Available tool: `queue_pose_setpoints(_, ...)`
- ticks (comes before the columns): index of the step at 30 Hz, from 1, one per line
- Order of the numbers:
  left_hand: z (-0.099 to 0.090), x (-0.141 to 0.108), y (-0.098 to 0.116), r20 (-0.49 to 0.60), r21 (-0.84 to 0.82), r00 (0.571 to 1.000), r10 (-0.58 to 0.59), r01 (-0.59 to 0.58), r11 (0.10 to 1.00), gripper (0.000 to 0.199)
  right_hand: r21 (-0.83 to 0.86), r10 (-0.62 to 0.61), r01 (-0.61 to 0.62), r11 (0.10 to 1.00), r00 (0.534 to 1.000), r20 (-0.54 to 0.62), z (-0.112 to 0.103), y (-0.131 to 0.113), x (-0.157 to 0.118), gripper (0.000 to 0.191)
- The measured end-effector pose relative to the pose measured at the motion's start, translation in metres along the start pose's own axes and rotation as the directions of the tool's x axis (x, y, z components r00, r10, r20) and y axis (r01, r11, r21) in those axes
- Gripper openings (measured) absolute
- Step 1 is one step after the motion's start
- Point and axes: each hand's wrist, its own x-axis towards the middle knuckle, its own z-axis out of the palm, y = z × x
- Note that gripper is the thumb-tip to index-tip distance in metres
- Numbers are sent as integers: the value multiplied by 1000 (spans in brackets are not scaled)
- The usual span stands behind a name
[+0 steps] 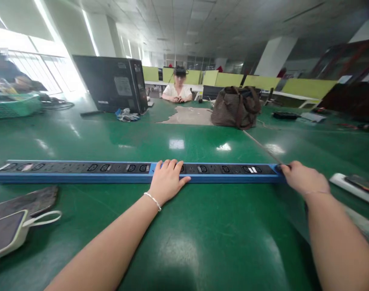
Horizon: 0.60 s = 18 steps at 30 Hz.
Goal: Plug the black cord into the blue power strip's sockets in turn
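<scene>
A long power strip (pixel 233 169), blue-cased with a black face full of sockets, lies flat across the green table. Over its middle is my left hand (pixel 167 178), palm down, with the fingers bent over the top and the thumb along the near side. My right hand (pixel 305 178) is closed at the strip's right end, its fingertips on a dark piece there. Its palm side and most of its fingers are hidden. Below that end is a blurred, see-through patch whose kind I cannot make out.
Phone-like devices (pixel 9 230) lie at near left, a white bar-shaped object (pixel 357 188) at right. Farther back are a black computer case (pixel 112 85), gloves (pixel 126 115), a brown bag (pixel 235 107) and a green basket (pixel 15 106). A person (pixel 177 91) sits opposite; another is at far left.
</scene>
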Motion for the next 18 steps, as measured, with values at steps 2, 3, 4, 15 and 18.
queue_pose_setpoints(2,0,0,0,-5,-5,1000,-2,2,1000,54,36,11,-9,999,999,-46,1,3,-1,59)
queue_pose_setpoints(3,0,0,0,-8,-7,1000,-3,3,1000,55,74,30,-25,997,997,-71,0,5,-1,58)
queue_pose_setpoints(4,0,0,0,-10,-9,1000,-3,3,1000,55,124,56,-45,991,995,-88,0,7,-1,57)
queue_pose_setpoints(15,1,1,-2,-10,1,1000,3,-3,1000,55,244,1,33,969,990,-140,-3,9,-2,47)
queue_pose_setpoints(18,1,1,-2,-12,-1,1000,0,0,1000,55,248,-56,101,964,982,-182,-6,3,-5,47)
